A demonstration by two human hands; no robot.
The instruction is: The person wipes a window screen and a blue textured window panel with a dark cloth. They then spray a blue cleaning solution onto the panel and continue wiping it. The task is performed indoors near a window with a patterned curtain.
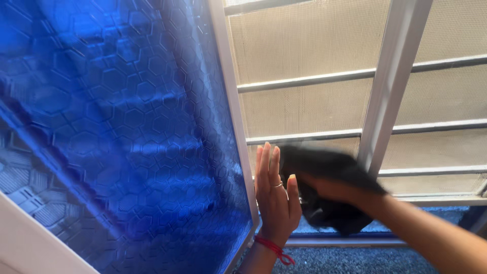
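My left hand is flat and upright against the white frame edge of a blue glass pane with a hexagon pattern. It wears a ring and a red wrist thread. My right hand grips a black cloth and presses it on the window mesh just right of the left hand. The cloth is blurred and covers most of the right hand's fingers.
A beige mesh screen fills the window behind white horizontal bars. A white vertical frame post rises right of the cloth. A blue-speckled sill runs below. A white wall edge is at bottom left.
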